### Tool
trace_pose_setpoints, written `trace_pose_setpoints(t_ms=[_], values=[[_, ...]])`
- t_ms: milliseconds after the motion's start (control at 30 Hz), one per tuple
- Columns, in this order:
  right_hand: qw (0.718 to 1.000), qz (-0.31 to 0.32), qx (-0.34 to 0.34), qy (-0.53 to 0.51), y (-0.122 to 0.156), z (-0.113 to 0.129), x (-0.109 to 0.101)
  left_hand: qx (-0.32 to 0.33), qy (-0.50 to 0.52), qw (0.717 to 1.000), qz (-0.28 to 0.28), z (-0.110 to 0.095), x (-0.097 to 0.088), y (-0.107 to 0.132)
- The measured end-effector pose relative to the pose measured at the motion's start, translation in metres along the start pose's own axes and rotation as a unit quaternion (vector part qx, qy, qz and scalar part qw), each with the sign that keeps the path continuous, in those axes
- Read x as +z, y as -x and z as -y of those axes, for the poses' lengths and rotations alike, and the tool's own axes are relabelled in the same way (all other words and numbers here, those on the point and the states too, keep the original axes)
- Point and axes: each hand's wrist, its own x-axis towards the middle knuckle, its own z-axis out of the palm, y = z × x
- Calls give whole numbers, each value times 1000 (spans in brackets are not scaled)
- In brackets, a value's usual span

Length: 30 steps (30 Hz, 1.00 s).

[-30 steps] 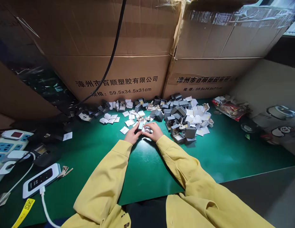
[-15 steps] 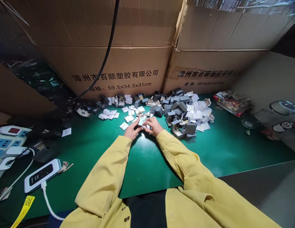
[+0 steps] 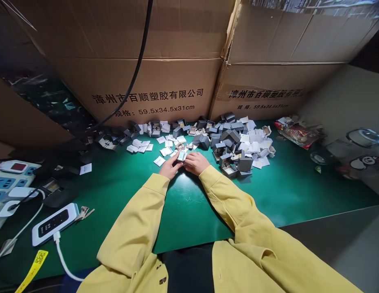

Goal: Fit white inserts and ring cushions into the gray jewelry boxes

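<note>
My left hand [image 3: 169,167] grips a small box [image 3: 181,156] with a pale top face, just above the green table. The fingers of my right hand [image 3: 196,163] are bent and pressed against the box's right side, so both hands meet at it. Its lower part is hidden by my fingers. Beyond my hands lie loose white folded papers [image 3: 166,151]. A heap of small dark grey boxes [image 3: 228,140], some of them open, lies to the right of my right hand.
White papers [image 3: 259,142] spread beside the heap. Large cardboard cartons [image 3: 146,81] wall off the back, and a black cable [image 3: 137,69] hangs before them. At left are a white device [image 3: 55,224] and a power strip [image 3: 9,183]. A clear jar [image 3: 360,150] stands right.
My right hand's fingers have closed in against the small box, and the white bit seen at their tips is now out of sight. The box is tilted slightly differently; my left hand has barely moved.
</note>
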Motion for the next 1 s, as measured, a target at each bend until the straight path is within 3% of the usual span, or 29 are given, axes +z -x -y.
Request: trace_pose_setpoints(t_ms=[233, 300, 400, 467, 600, 733, 867, 1000], values=[[1000, -11, -8, 25, 1, 3, 3, 9, 16, 1000, -3, -5, -1, 2], [1000, -18, -5, 20, 1, 3, 7, -2, 3, 999, -41, -11, 3, 1], [999, -43, 1, -2, 2, 3, 15, -44, -86, 987, -132, -22, 11, -4], [997, -67, 4, -31, 5, 2, 21, -42, -161, 973, -158, -28, 14, -6], [993, -102, 14, -66, 11, 2, 27, 8, -270, 952, -141, -31, 13, -7], [993, -100, 24, -59, 12, 5, 25, 7, -341, 931, -130, -30, 12, -5], [997, -61, 29, -39, 11, 8, 22, 0, -324, 937, -132, -29, 16, -5], [997, -59, 30, -28, 13, 11, 19, 27, -212, 962, -171, -23, 17, -4]])
